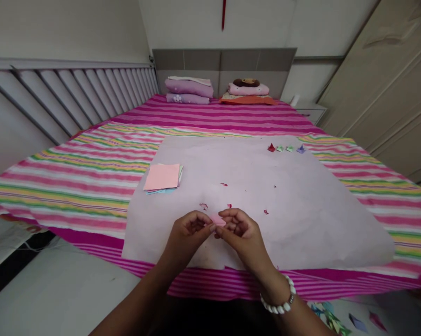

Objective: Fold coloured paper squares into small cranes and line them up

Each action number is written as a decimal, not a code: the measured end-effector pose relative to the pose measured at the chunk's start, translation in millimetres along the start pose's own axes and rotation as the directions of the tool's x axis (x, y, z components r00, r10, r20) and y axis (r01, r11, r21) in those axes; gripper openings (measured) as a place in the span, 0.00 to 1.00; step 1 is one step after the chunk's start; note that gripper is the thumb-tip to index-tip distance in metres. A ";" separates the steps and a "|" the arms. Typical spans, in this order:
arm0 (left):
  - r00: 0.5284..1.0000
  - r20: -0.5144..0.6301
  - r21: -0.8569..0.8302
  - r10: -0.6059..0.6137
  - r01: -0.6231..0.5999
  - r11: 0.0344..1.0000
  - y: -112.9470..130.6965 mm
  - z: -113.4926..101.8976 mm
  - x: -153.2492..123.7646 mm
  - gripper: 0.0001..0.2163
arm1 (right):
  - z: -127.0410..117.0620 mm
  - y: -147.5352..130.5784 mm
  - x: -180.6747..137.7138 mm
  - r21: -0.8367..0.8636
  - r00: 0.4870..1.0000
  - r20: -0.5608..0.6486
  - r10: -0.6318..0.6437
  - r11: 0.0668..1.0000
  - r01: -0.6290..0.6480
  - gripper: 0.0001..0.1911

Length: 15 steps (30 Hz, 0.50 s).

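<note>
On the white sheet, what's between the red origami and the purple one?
Two pale green origami pieces, side by side, as the head view shows.

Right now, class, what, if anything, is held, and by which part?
A small pink paper piece: the left hand pinches its left side, the right hand its right side; exact grip partly hidden.

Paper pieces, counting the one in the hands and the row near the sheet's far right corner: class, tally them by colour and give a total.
Pink piece, held: 1
Red piece: 1
Green pieces: 2
Purple piece: 1
Total: 5
</note>
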<state>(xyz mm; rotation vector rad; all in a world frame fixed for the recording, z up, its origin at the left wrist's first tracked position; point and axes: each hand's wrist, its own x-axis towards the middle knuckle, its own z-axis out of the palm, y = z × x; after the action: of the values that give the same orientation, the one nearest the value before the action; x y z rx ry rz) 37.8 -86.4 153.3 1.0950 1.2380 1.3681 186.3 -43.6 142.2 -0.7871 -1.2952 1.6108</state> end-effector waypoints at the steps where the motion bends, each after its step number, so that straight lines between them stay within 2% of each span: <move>1: 1.000 -0.012 -0.012 0.008 -0.008 1.000 0.1 0.3 0.3 0.05 | 0.1 0.4 0.5 0.004 1.000 -0.008 -0.008 1.000 0.008 0.18; 4: 0.998 -0.065 -0.035 0.004 -0.007 0.999 0.9 0.3 1.0 0.07 | -1.1 1.0 1.6 -0.021 0.999 -0.007 0.035 0.999 -0.035 0.20; 7: 0.995 -0.091 -0.044 -0.032 0.028 0.999 1.8 -0.2 1.2 0.10 | -3.4 0.5 1.7 -0.053 0.995 0.019 0.094 0.994 -0.093 0.15; 11: 0.994 -0.087 -0.065 -0.059 0.053 0.996 1.9 -0.1 2.0 0.14 | -5.1 0.1 1.6 -0.017 0.997 0.025 0.079 0.997 -0.078 0.11; 15: 0.986 -0.098 -0.134 -0.137 0.123 0.983 1.5 -1.1 3.1 0.17 | -5.6 2.6 1.9 0.016 0.997 -0.001 0.073 0.997 -0.073 0.10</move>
<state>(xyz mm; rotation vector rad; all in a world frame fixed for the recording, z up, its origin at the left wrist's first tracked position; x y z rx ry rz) 36.1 -83.6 154.8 0.8469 1.2577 1.4005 189.9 -39.7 138.4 -0.8342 -1.2637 1.6756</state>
